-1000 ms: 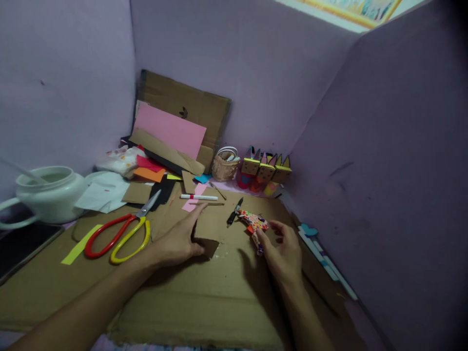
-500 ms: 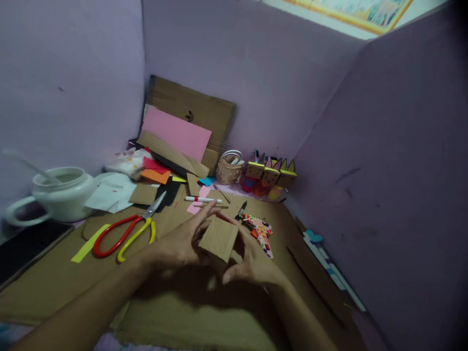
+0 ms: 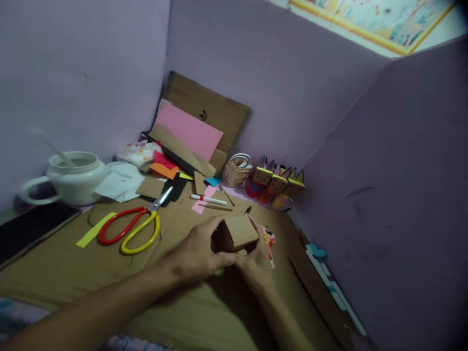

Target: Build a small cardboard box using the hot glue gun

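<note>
Both hands hold one small cardboard box (image 3: 241, 231) above the cardboard sheet (image 3: 171, 312) that covers the tabletop: the left hand (image 3: 200, 247) curls its fingers around the left side, the right hand (image 3: 259, 258) closes around the right, and the thumbs nearly meet at the near edge. A patterned paper piece (image 3: 270, 238) lies just beyond the right hand, partly hidden by it. Farther off, a white marker (image 3: 208, 199) crosses a pink strip (image 3: 199, 206) — a thin stick (image 3: 216, 207) lies just nearer. To the left rest scissors (image 3: 151, 210) with red and yellow handles, their blades parted only slightly, if at all — I cannot tell — beside a yellow strip (image 3: 95, 230).
</note>
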